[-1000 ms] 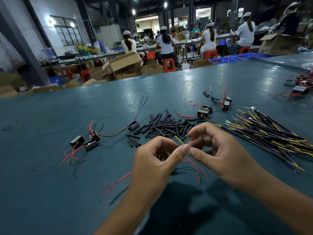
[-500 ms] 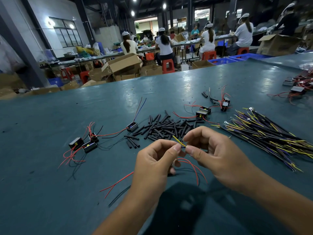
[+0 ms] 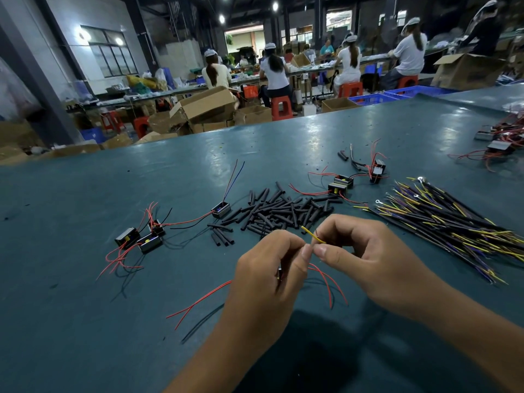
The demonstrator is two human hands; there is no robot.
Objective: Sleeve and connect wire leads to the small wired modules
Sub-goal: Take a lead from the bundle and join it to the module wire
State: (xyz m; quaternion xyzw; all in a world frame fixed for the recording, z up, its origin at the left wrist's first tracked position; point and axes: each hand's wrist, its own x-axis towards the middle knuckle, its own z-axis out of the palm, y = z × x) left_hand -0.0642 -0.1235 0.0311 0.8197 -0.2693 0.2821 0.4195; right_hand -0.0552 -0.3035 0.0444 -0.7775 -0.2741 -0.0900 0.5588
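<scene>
1. both forearms in from the near edge, meeting low over the table (image 3: 85, 321), thumbs tip to tip, likely to steady fine work.
2. left hand (image 3: 269, 270) curled, pinching something small at the fingertips; a module seems tucked in the palm, mostly hidden. red leads (image 3: 326, 282) trailing out beneath, some lying on the table.
3. right hand (image 3: 365, 256) curled, pinching a yellow wire (image 3: 313, 236) whose free end points up and left; held close to the left thumb, probably to join it to a lead. whether a sleeve is already on: cannot tell.
4. just beyond the hands, a pile of black sleeves (image 3: 280, 211), in easy reach for the next pick.
5. to the right, a fanned bundle of wires (image 3: 442, 219), yellow, purple and black, ends toward the hands, some with ring terminals.
6. to the left, a cluster of modules (image 3: 141, 236) with red leads, one more (image 3: 221, 209) nearer the sleeves; apart from the stock, possibly the finished side.
7. behind the sleeves, further modules (image 3: 341, 185).
8. far right edge, another heap (image 3: 499, 140).
9. beyond the table, seated workers (image 3: 275, 72) and boxes (image 3: 204, 104).
</scene>
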